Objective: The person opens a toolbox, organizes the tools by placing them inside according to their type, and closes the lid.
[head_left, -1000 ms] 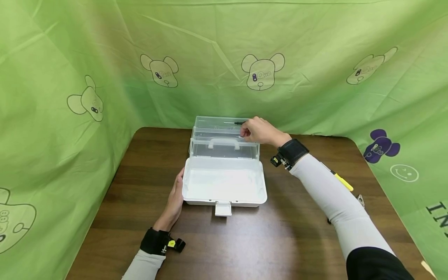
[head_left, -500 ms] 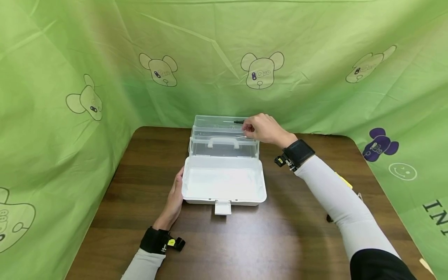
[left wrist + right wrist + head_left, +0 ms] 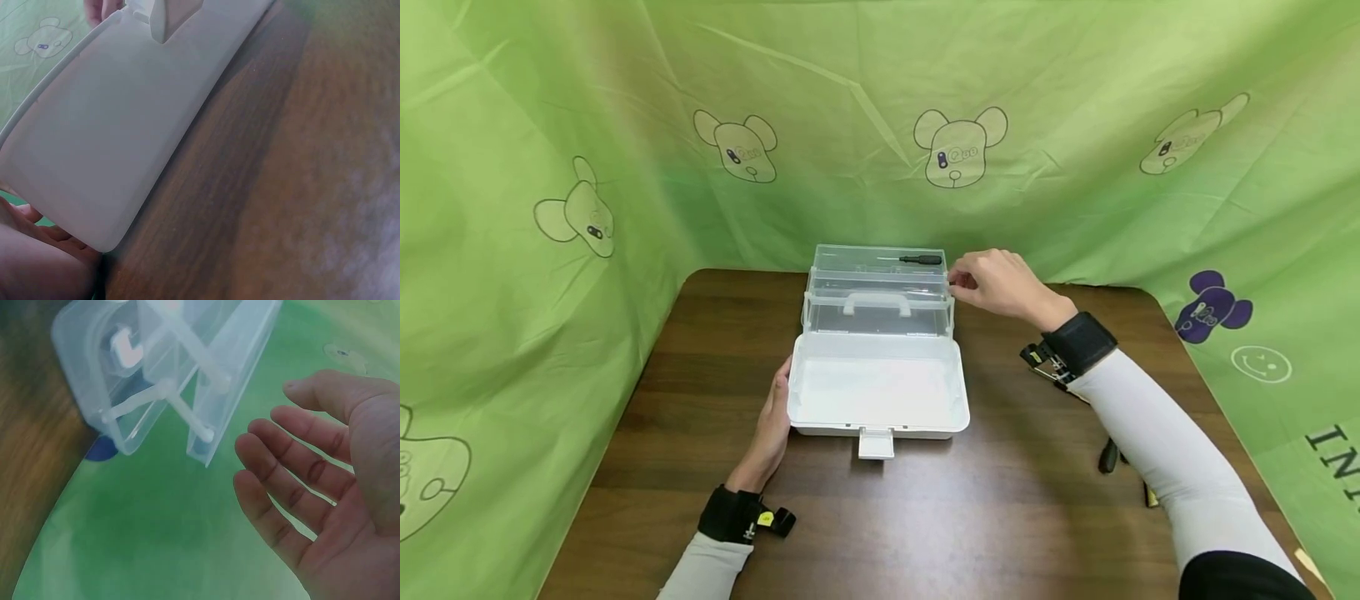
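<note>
A white toolbox (image 3: 880, 383) stands on the table with its lid up and its clear trays (image 3: 850, 260) fanned out behind the white base. In the rearmost tray lies a small screwdriver (image 3: 922, 260) with a black handle and a thin shaft. Thin metal pieces (image 3: 925, 291) lie in the tray in front of it. My left hand (image 3: 772, 421) rests along the base's left side, its fingers partly hidden by the box. Just off the trays' right end, my right hand (image 3: 1000, 283) holds nothing; the right wrist view shows its fingers (image 3: 269, 459) loosely bent and spread.
A brown wood-grain table (image 3: 700, 392) carries the box. To the right, a dark handle (image 3: 1108, 457) and a small yellow-and-black piece (image 3: 1152, 495) show beside my right sleeve, partly covered by it. Green printed cloth (image 3: 850, 167) hangs close behind the table.
My right hand has moved right, off the trays, and the black handle of the screwdriver now shows fully in the rear tray. My left hand and the box stay in place.
</note>
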Available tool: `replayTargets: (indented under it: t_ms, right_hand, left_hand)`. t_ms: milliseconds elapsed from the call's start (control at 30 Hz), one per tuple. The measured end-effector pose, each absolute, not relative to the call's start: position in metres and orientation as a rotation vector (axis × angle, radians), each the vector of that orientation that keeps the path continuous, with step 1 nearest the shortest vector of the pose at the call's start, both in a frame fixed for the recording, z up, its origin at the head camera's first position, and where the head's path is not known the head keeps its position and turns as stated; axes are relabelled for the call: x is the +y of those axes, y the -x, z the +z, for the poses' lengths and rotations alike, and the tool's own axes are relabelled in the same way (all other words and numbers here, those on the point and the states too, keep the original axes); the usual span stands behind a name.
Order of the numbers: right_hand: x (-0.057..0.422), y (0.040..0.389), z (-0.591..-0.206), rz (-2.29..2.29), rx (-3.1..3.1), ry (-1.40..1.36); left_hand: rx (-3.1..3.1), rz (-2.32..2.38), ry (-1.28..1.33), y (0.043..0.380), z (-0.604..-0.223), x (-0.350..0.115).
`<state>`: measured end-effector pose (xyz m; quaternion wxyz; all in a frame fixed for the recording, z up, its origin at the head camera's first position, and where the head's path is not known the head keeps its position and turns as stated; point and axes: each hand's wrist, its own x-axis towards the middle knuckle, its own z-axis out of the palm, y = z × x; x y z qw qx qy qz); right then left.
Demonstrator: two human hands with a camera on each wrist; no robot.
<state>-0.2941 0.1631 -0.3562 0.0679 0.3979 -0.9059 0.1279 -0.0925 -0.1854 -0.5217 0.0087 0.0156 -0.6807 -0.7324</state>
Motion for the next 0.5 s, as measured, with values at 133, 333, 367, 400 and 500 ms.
replayTargets:
  t_ms: [133, 333, 367, 400, 500]
  right_hand:
    - [0.176, 0.287, -0.357, 0.33, -2.722, -1.185]
    - [0.202, 0.278, -0.362, 0.286, -2.729, -1.152]
    - [0.207, 0.276, -0.363, 0.281, -2.734, -1.144]
    - [0.211, 0.275, -0.364, 0.276, -2.737, -1.142]
    - [0.225, 0.271, -0.366, 0.265, -2.752, -1.125]
  left_hand:
    - [-2.126, -2.289, -0.048, 0.093, -0.522, -0.185]
    - [-2.135, -2.295, -0.047, 0.092, -0.523, -0.184]
    - [-2.136, -2.293, -0.05, 0.092, -0.523, -0.184]
    - [-2.134, -2.294, -0.049, 0.092, -0.522, -0.184]
    - [-2.13, -2.293, -0.045, 0.093, -0.522, -0.184]
